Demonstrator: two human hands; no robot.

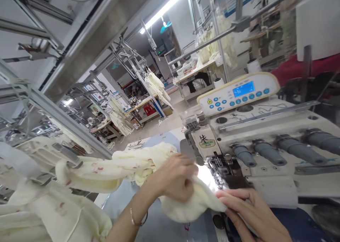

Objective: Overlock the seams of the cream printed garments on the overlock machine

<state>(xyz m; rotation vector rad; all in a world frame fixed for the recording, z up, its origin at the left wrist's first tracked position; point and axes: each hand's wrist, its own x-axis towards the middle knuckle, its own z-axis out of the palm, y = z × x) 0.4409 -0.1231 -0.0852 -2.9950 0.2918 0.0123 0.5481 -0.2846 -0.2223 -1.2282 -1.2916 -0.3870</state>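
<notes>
Sewing machine stands right. Cream cloth lies bunched at its left, near side; likely light, soft, slippery, best taken by the edge. Left hand, blurred, seems fisted round cloth; right hand pinches its tip.

Pale yellow fabric with reddish prints, white sewing machine, blue display

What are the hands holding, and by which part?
Cream fabric: the left hand grips a bunched section; the right hand pinches its tapered end with the fingertips, beside the sewing machine.
</notes>
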